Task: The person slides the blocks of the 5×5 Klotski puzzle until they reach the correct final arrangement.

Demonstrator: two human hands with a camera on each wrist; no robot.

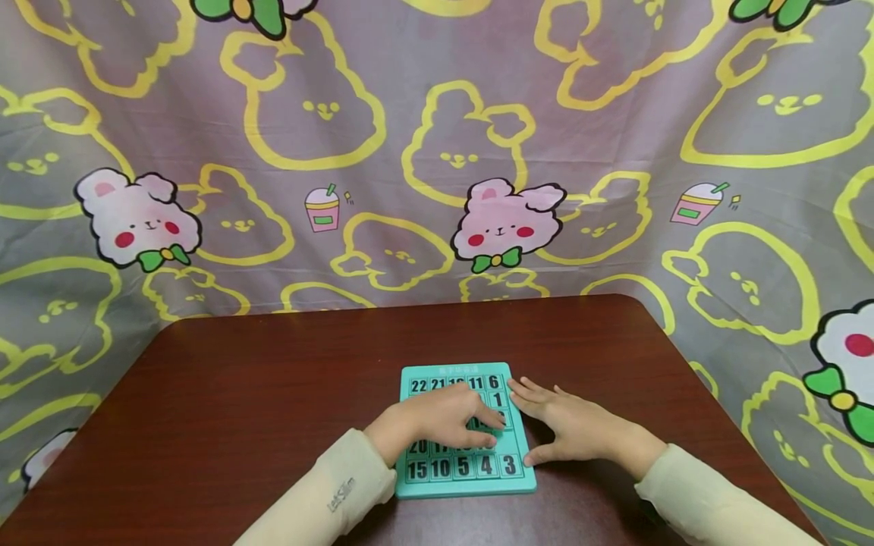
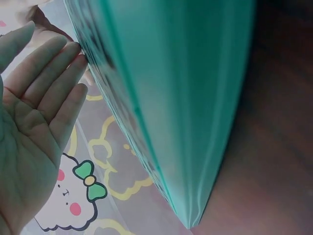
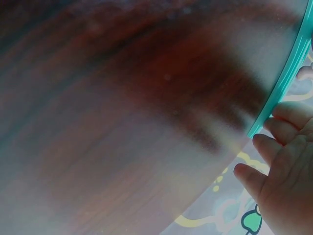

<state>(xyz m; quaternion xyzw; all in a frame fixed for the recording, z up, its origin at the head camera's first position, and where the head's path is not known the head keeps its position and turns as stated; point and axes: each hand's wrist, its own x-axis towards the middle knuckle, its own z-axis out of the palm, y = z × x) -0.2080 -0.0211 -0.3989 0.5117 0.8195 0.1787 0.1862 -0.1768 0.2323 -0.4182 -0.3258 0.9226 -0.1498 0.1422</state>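
A turquoise number slide puzzle (image 1: 464,490) lies flat on the table, with black numbers on its square tiles. My left hand (image 1: 440,415) reaches over it, fingertips on the tiles at the right side and fingers fairly straight. It hides several tiles in the middle rows. A bare turquoise spot shows just below those fingertips, near the right edge. My right hand (image 1: 580,428) rests spread along the puzzle's right edge, its fingertips and thumb at the frame. In the left wrist view, the puzzle's side (image 2: 181,98) looms large beside the extended fingers (image 2: 58,83).
The dark red-brown table (image 1: 273,394) extends to both sides of the puzzle and behind it. A patterned curtain (image 1: 382,182) with bunnies and yellow outlines hangs behind the table and round its sides.
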